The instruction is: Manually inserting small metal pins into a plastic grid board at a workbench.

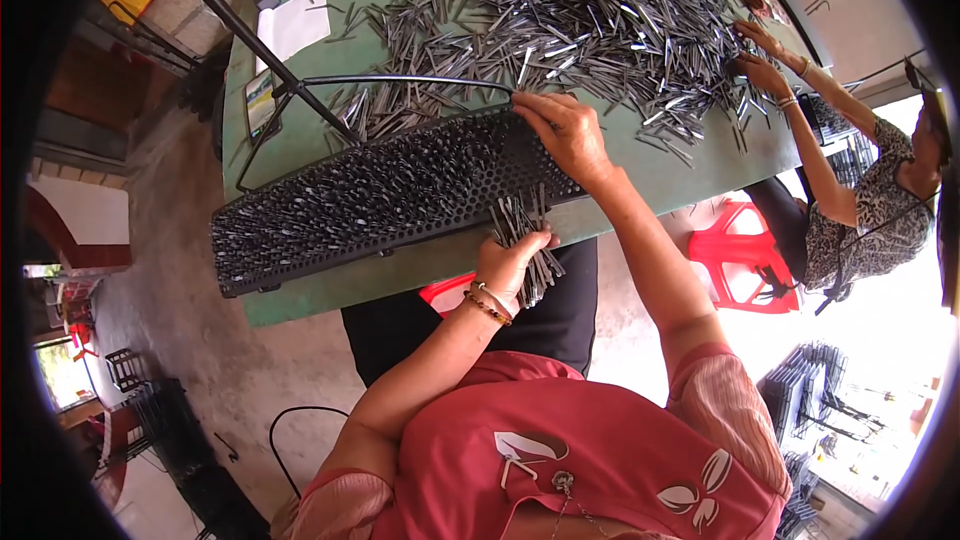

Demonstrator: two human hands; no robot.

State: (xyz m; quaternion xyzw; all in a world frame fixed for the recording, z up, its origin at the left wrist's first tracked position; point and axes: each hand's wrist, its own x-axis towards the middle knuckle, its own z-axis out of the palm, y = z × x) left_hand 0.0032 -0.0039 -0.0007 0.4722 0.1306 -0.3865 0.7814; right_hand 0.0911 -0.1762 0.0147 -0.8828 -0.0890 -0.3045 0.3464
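Observation:
My left hand (508, 262) is closed round a bundle of thin dark metal strips (520, 212), just in front of a long black perforated rack (522, 150). The rack lies slanted along the near edge of the green table. Many short dark strips (350, 190) stand packed upright in its holes from the left end to past the middle, while its right part shows bare holes. My right hand (570, 132) is over the rack's far right edge, fingers bent and pressed together. What its fingertips hold, if anything, is hidden.
A large pile of loose strips (610, 25) covers the back of the table (310, 305). A black bent-rod stand (400, 80) rises behind the rack. A phone (262, 105) and white paper (293, 30) lie at left. Another person's hands (765, 60) reach the pile near a red stool (735, 250).

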